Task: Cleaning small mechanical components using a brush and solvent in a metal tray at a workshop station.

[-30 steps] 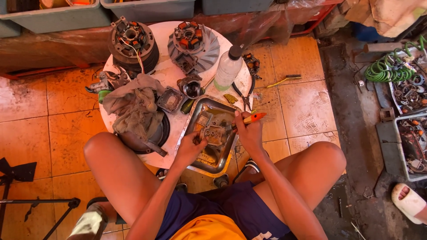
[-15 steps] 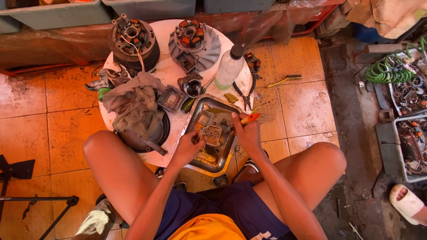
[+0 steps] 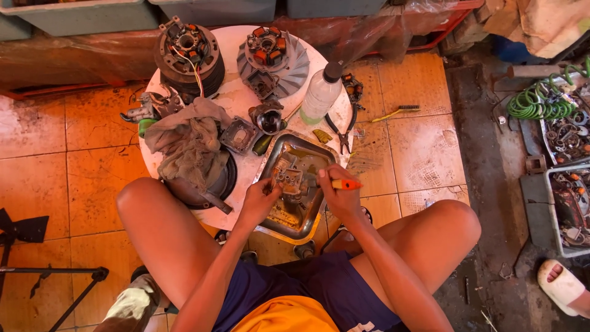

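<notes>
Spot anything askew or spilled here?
The metal tray hangs off the round table's near edge, and there's yellowish liquid pooled in it. A rag lies crumpled over parts. Nothing looks damaged.

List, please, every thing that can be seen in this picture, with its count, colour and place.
carburettor: one, grey metal, in the tray, held by left hand
metal tray: one, silver, at near edge of round table
round table: one, white, centre
orange-handled tool: one, in right hand
stator with coils: one, dark, table far left
fan-finned rotor: one, grey, table far side
plastic bottle: one, clear with black cap, table right
rag: one, grey-brown, table left
pliers: one, dark, table right edge
wire brush: one, yellow handle, floor tiles right
green hose coil: one, far right
left hand: one, on carburettor
right hand: one, grip on the tool
</notes>
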